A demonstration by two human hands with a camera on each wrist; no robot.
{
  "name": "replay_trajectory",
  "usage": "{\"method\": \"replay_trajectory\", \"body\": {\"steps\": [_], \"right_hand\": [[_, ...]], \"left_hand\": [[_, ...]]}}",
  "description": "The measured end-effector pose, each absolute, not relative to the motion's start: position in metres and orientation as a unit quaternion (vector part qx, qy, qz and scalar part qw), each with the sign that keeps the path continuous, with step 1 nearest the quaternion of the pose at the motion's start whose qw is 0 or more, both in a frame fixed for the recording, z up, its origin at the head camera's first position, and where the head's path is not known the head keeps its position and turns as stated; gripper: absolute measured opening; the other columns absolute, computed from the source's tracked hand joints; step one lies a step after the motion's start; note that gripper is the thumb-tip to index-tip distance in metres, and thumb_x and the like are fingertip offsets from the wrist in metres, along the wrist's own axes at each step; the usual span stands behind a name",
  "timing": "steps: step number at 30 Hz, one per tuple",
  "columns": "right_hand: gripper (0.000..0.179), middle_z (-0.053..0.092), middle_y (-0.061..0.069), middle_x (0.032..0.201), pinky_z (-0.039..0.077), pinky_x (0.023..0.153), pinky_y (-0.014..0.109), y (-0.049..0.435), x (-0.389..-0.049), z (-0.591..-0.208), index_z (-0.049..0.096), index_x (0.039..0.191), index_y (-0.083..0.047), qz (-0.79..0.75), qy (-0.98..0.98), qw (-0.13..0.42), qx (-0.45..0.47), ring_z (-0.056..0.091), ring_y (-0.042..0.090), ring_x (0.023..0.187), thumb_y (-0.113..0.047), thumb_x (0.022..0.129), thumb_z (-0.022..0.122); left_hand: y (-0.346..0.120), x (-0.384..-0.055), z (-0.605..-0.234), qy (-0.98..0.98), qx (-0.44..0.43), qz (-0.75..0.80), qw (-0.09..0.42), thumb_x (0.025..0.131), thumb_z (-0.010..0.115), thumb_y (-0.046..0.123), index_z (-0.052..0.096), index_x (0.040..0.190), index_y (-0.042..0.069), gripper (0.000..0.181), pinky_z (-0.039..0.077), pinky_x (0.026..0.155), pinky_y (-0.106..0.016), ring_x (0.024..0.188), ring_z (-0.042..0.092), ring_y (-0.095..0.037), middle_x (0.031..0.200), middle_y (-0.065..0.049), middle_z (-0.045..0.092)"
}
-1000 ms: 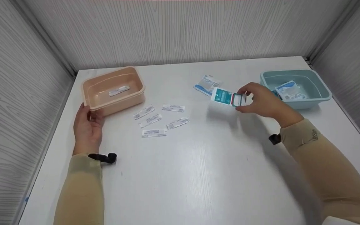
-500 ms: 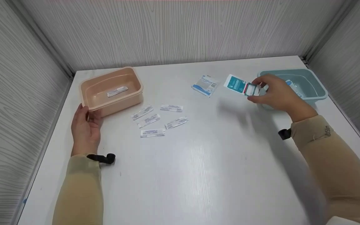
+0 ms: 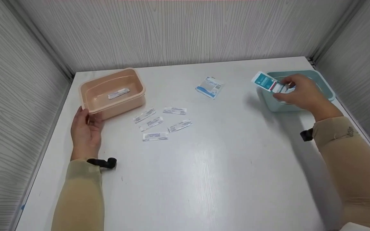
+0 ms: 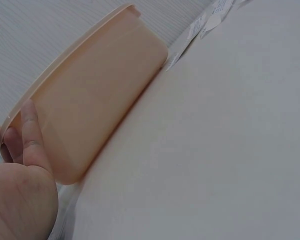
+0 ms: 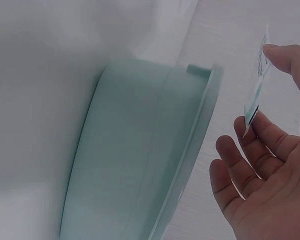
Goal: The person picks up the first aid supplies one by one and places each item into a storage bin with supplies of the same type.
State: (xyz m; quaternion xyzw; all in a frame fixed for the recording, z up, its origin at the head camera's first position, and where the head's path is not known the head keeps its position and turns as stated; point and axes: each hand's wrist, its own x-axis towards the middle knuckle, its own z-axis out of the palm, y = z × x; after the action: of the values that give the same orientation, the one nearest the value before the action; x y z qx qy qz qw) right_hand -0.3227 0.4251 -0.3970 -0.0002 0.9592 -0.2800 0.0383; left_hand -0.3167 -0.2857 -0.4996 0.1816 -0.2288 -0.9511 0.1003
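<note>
My right hand [image 3: 308,96] pinches a flat teal-and-white packet [image 3: 265,81] between thumb and fingers. It hovers over the left part of the teal plastic bin [image 3: 283,106], and the hand hides most of the bin's inside. In the right wrist view the packet [image 5: 257,85] appears nearly edge-on, apart from the bin's rim [image 5: 197,130]. My left hand [image 3: 87,136] grips the near left corner of the peach plastic bin [image 3: 119,106], with the thumb at the rim and fingers [image 4: 32,132] against the outer wall. One small white sachet [image 3: 118,93] lies inside the peach bin.
Several slim white printed sachets [image 3: 155,136] lie loose on the white table [image 3: 185,179] right of the peach bin. A square blue-and-white packet [image 3: 210,87] marked "Surgical" lies farther back, between the bins. Grey wood-patterned panels [image 3: 185,32] enclose the table's back and sides.
My right hand has carried the teal-and-white packet rightward, from beside the square packet to above the teal bin. The left hand has kept its grip on the peach bin.
</note>
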Motion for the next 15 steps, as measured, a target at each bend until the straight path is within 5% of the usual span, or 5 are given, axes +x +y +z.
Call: {"method": "replay_trajectory", "body": {"steps": [5, 10, 15], "right_hand": [[0.086, 0.053, 0.030, 0.157, 0.049, 0.093, 0.042, 0.449, -0.326, -0.401, 0.052, 0.161, 0.002, -0.271, 0.961, 0.043, 0.038, 0.053, 0.045, 0.133, -0.055, 0.103, 0.079], [0.090, 0.050, 0.034, 0.158, 0.049, 0.104, 0.060, 0.468, -0.324, -0.403, 0.050, 0.163, 0.003, -0.268, 0.960, 0.043, 0.066, 0.049, 0.049, 0.136, -0.059, 0.104, 0.076], [0.089, 0.050, 0.038, 0.157, 0.046, 0.109, 0.068, 0.486, -0.323, -0.407, 0.049, 0.162, 0.007, -0.264, 0.961, 0.030, 0.076, 0.048, 0.053, 0.139, -0.057, 0.105, 0.074]], "left_hand": [[-0.286, -0.317, -0.500, -0.231, 0.184, -0.950, 0.100, 0.110, 0.071, 0.002, 0.055, 0.152, 0.018, 0.048, 0.071, 0.085, -0.034, 0.124, 0.065, -0.020, 0.155, -0.004, 0.052], [-0.285, -0.318, -0.500, -0.236, 0.182, -0.949, 0.102, 0.108, 0.073, 0.001, 0.054, 0.152, 0.017, 0.051, 0.071, 0.083, -0.033, 0.118, 0.066, -0.020, 0.154, -0.004, 0.052], [-0.285, -0.316, -0.501, -0.234, 0.181, -0.950, 0.104, 0.110, 0.070, 0.003, 0.056, 0.152, 0.018, 0.046, 0.071, 0.086, -0.032, 0.129, 0.061, -0.018, 0.154, -0.004, 0.052]]}}
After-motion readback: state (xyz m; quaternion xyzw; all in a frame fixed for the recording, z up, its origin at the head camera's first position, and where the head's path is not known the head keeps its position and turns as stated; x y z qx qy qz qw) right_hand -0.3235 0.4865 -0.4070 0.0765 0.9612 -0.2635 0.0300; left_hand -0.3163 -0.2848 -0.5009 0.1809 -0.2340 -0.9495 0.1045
